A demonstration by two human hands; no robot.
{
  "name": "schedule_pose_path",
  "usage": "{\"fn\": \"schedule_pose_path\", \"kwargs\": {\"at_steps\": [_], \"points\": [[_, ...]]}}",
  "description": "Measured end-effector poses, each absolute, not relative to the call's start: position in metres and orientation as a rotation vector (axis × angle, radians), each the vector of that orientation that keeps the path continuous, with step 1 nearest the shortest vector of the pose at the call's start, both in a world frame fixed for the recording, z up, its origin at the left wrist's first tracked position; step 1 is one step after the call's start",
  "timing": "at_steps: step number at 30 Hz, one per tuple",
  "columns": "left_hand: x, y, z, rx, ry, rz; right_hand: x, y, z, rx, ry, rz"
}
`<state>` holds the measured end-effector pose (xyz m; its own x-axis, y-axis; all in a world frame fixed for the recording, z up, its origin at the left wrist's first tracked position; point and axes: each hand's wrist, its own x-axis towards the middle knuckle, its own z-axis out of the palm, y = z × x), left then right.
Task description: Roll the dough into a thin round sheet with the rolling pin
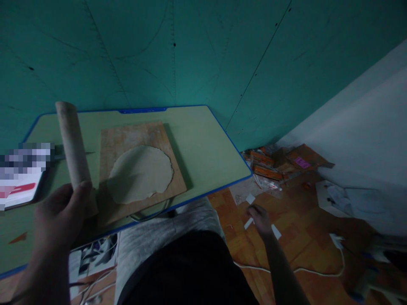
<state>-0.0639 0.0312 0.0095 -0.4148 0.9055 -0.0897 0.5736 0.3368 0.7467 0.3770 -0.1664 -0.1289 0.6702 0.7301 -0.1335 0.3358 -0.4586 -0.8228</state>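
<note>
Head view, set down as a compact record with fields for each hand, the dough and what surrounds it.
left hand: grips the rolling pin near its lower end
right hand: off the table, over the floor; contents unclear
dough: flat, roughly round, ragged along its right edge
dough support: wooden board
table: pale green top, blue rim
floor: wood-toned, with white cable

From the wearer's head, the one view faces forward and down over the torso (190,271), with the worktop (206,148) near at nine o'clock, green wall (197,55) at twelve, floor (302,245) at four
</note>
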Motion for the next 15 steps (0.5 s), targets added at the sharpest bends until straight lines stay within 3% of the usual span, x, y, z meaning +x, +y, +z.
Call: {"fn": "schedule_pose_path", "kwargs": {"at_steps": [15], "points": [[-0.072,0.034,-0.001,1.305,2.1,0.891,0.356,-0.152,-0.1,-1.898,-0.802,0.601]]}}
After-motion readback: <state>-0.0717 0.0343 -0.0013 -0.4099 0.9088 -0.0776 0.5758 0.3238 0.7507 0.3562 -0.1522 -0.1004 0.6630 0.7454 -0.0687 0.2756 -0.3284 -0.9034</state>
